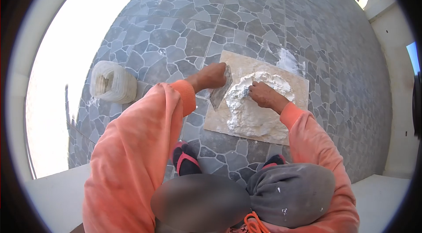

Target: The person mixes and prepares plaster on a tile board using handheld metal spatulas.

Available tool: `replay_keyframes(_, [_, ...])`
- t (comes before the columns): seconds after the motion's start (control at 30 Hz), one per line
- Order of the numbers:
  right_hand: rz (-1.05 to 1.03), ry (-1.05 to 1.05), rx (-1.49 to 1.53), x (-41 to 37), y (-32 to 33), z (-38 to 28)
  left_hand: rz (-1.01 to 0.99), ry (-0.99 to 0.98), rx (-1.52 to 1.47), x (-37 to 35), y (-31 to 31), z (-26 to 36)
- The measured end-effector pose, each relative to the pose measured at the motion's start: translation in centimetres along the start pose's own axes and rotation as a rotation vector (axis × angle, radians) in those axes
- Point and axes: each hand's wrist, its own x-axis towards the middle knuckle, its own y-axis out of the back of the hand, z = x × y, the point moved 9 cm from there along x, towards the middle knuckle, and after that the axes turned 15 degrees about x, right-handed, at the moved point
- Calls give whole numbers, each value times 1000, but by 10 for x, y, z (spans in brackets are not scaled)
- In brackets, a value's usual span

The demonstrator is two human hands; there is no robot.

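Note:
My left hand is closed around a flat grey plastering trowel, its blade tilted over the left edge of a square beige tile. A broad mound of wet white plaster covers much of that tile. At the upper part of the mound, my right hand is closed with its fingertips at the plaster. Something small and greyish, smeared with white, shows at those fingertips, but its kind is hard to make out.
A cut-open translucent plastic container stands on the stone-patterned floor at the left. White smears mark the floor behind the tile. My sandalled feet are close to the tile's near edge. A pale wall rises at the right.

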Motion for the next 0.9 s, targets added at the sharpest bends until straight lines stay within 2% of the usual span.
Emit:
replay_keyframes(0.07, [17, -9, 20, -7, 30, 13, -3, 24, 16, -7, 0, -4])
replay_keyframes(0.13, [142, -148, -27, -11, 56, 30, -18, 40, 22, -6, 0, -6])
replay_keyframes(0.2, [254, -194, -38, -8, 52, 38, -23, 18, 6, -3, 0, -3])
replay_keyframes(0.3, [-26, -106, -10, 0, -26, 31, -6, -5, -11, 0, 2, 4])
replay_keyframes(0.43, [-13, -270, 128, -7, 32, 48, -53, 25, -26, -6, 3, 4])
replay_keyframes(0.5, [131, -294, 55, -8, 44, 56, -38, 31, -12, -7, 3, 2])
replay_keyframes(0.53, [204, -306, 16, -9, 41, 64, -29, 33, -5, -6, 3, 1])
replay_keyframes(0.57, [167, -258, 84, -9, 17, 64, -19, 27, -5, -5, 3, 1])
replay_keyframes(0.6, [42, -194, 126, -9, -1, 48, -10, 24, -4, -5, 3, 1])
replay_keyframes(0.67, [-10, -149, 130, -16, -5, 42, -1, 14, -2, -5, 3, 0])
replay_keyframes(0.73, [28, -284, 133, -17, 15, 59, 0, 16, -3, -9, 2, -4])
replay_keyframes(0.87, [259, -228, 17, -11, 25, 51, -41, 44, -8, -12, -4, -17])
replay_keyframes(0.9, [90, -183, 82, -7, 3, 42, -41, 53, -4, -13, -4, -19])
